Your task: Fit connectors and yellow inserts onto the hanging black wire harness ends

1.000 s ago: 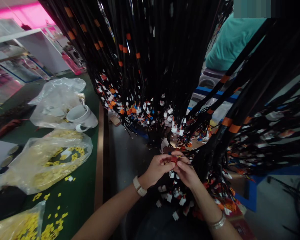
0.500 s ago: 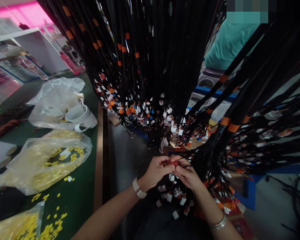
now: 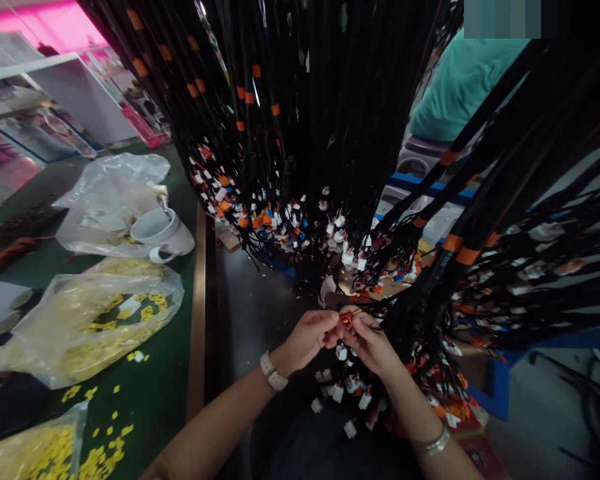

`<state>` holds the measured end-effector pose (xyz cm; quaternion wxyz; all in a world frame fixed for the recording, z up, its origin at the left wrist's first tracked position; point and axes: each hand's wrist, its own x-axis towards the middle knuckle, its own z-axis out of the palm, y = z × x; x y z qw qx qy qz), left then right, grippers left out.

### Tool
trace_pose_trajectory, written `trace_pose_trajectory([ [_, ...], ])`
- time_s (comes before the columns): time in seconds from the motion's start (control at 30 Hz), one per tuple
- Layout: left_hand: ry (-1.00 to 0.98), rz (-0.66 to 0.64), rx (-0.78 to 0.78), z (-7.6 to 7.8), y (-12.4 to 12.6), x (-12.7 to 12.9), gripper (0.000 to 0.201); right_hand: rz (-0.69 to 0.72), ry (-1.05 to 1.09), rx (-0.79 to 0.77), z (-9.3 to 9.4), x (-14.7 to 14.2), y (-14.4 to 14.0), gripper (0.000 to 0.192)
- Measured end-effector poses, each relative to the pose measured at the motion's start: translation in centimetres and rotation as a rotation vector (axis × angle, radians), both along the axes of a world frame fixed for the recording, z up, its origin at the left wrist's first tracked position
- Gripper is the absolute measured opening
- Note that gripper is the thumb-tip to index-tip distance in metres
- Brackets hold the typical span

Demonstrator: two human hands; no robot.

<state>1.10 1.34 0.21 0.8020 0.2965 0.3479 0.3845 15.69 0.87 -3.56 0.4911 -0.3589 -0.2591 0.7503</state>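
A small red connector (image 3: 347,321) with a bit of yellow in its face is pinched between the thumb and fingers of my right hand (image 3: 373,341). A thin yellowish wire runs from it to the right. My left hand (image 3: 310,339) is closed, thumb and forefinger together right beside the connector; what they hold, if anything, is hidden. Below both hands hang several white connectors (image 3: 337,393) on dark wires. A thick bundle of black cables (image 3: 433,287) with orange tape stands just right of my right hand.
Black cable harnesses (image 3: 320,120) hang ahead, ending in coloured connectors. Left, a green table (image 3: 165,393) carries a white mug (image 3: 163,233), a bag of yellow pieces (image 3: 105,340) and loose yellow bits (image 3: 100,460). A person in a teal top (image 3: 465,93) sits beyond, at right.
My left fingers have drawn slightly left and curled, so more of the red connector and its yellow part shows. My right hand keeps hold of it in nearly the same place.
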Motion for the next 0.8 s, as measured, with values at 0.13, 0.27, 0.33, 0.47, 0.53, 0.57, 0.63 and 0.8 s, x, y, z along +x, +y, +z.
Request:
trace_pose_trajectory([
  [0.13,-0.011,0.090,-0.151,-0.2,0.5,-0.2,0.028,0.035,-0.058,0.030,0.1,-0.4,0.1,0.037],
  [0.27,0.032,0.337,-0.236,-1.3,1.7,-1.2,0.008,0.083,-0.218,0.224,-0.8,-1.1,0.0,0.055],
  [0.33,0.036,0.408,-0.237,-2.2,2.1,-2.0,0.018,0.121,-0.364,0.306,-1.5,-1.4,-0.1,0.062],
  [0.47,-0.004,0.476,-0.202,-3.4,2.3,-2.9,0.023,0.195,-0.654,0.406,-2.7,-1.8,-0.3,0.054],
  [0.53,-0.025,0.481,-0.180,-3.5,2.2,-3.0,0.021,0.181,-0.692,0.351,-2.9,-1.9,-0.2,0.042],
  [0.57,-0.031,0.478,-0.174,-3.4,2.2,-3.0,0.020,0.160,-0.677,0.299,-2.9,-2.0,-0.1,0.036],
  [0.63,-0.033,0.467,-0.169,-3.1,2.2,-3.0,0.018,0.125,-0.615,0.201,-2.9,-2.3,0.2,0.025],
  [0.8,-0.018,0.447,-0.166,-2.2,2.4,-2.7,0.011,0.083,-0.425,0.045,-2.3,-2.4,1.2,0.024],
])
